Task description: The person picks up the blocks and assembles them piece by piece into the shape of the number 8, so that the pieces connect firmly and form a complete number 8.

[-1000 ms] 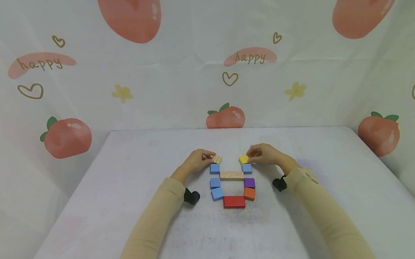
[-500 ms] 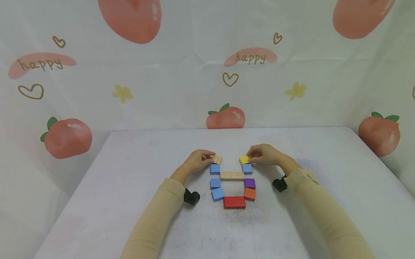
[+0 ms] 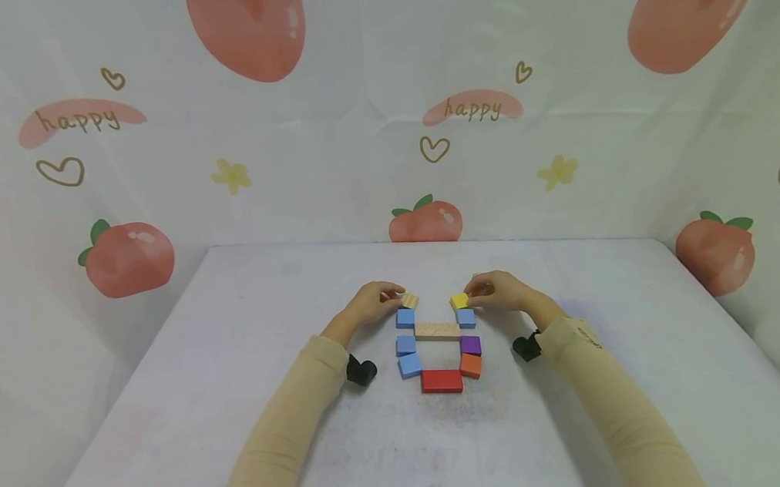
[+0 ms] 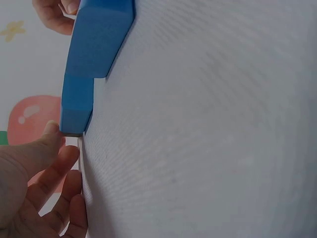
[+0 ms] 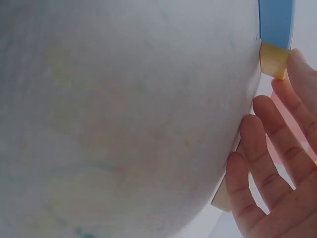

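My left hand (image 3: 373,302) pinches a striped natural-wood block (image 3: 409,300) at the far left end of a block outline. My right hand (image 3: 496,290) pinches a yellow block (image 3: 460,301) at the far right end; in the right wrist view its thumb and index finger (image 5: 292,101) touch that block. Just nearer on the left is a blue block (image 3: 405,319), and on the right another blue block (image 3: 465,318). A long plain wood block (image 3: 437,331) lies between the two sides. The left wrist view shows mostly blue blocks (image 4: 101,37), the wood one largely hidden.
Nearer me, two more blue blocks (image 3: 406,345) line the left side; purple (image 3: 470,345) and orange (image 3: 471,365) blocks line the right. A red block (image 3: 441,381) closes the near end. Behind my right fingers lies a pale wood block (image 5: 223,197). A white cloth covers the table (image 3: 295,437).
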Demonstrator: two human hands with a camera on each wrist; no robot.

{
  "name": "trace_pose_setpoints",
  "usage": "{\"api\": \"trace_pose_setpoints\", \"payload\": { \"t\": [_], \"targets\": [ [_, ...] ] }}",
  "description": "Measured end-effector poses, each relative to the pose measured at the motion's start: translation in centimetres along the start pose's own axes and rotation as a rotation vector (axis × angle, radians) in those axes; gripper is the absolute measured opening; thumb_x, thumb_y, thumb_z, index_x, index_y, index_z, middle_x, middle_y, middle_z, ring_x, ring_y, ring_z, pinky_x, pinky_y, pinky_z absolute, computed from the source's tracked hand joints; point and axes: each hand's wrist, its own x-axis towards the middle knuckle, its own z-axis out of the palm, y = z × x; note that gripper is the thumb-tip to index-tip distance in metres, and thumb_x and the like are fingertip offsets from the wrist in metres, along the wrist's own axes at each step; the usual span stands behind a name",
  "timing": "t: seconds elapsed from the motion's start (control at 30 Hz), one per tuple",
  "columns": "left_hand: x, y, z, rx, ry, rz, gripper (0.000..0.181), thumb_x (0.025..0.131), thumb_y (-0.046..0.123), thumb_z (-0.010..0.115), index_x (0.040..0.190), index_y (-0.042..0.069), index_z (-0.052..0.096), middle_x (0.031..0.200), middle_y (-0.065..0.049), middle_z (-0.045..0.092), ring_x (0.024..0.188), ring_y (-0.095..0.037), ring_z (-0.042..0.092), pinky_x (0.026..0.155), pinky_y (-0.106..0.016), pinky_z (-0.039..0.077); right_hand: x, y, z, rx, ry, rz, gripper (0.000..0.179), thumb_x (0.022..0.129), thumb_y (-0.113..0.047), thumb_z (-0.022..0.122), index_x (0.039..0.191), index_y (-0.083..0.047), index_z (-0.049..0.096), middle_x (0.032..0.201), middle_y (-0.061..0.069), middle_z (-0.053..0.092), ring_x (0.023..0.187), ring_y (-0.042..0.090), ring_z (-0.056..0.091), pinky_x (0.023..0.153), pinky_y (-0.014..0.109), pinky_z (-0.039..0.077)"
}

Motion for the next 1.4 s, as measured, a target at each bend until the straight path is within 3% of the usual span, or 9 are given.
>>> {"api": "trace_pose_setpoints", "payload": {
  "t": [0.43,0.67,0.93,1.4],
  "targets": [
    [0.0,0.0,-0.1,0.003,0.009,0.008,0.03,0.092,0.014,0.056,0.12,0.004,0.061,0.109,-0.014,0.064,0.1,-0.025,0.059,0.091,-0.036,0.047,0.1,0.4,0.0,0.041,0.006,0.012,0.028,0.088,-0.024,0.064,0.111,-0.006,0.065,0.115,0.012,0.061,0.109,0.028,0.055,0.1,0.045,0.044],
    [-0.1,0.0,-0.2,0.009,0.007,0.019,0.029,0.092,0.013,0.056,0.12,0.004,0.061,0.109,-0.014,0.064,0.099,-0.025,0.059,0.09,-0.035,0.047,-0.4,0.4,-0.5,0.045,0.049,-0.117,0.027,0.088,-0.03,0.064,0.103,-0.008,0.067,0.104,0.01,0.065,0.1,0.026,0.055,0.092,0.043,0.048],
    [-0.2,0.2,-0.2,0.008,0.003,0.013,0.03,0.093,0.013,0.056,0.12,0.004,0.061,0.11,-0.015,0.063,0.1,-0.025,0.059,0.091,-0.036,0.047,-0.5,0.5,-1.2,0.005,0.151,-0.053,0.026,0.088,-0.018,0.063,0.107,0.0,0.065,0.109,0.019,0.065,0.099,0.032,0.059,0.09,0.045,0.049],
    [0.4,-0.4,-0.1,-0.029,-0.012,-0.016,0.029,0.092,0.017,0.058,0.119,0.008,0.062,0.109,-0.011,0.064,0.099,-0.022,0.058,0.091,-0.035,0.047,-1.3,2.4,-2.1,-0.003,0.266,0.088,0.028,0.089,-0.016,0.061,0.11,0.003,0.062,0.107,0.023,0.063,0.099,0.036,0.058,0.087,0.045,0.049]
  ]
}}
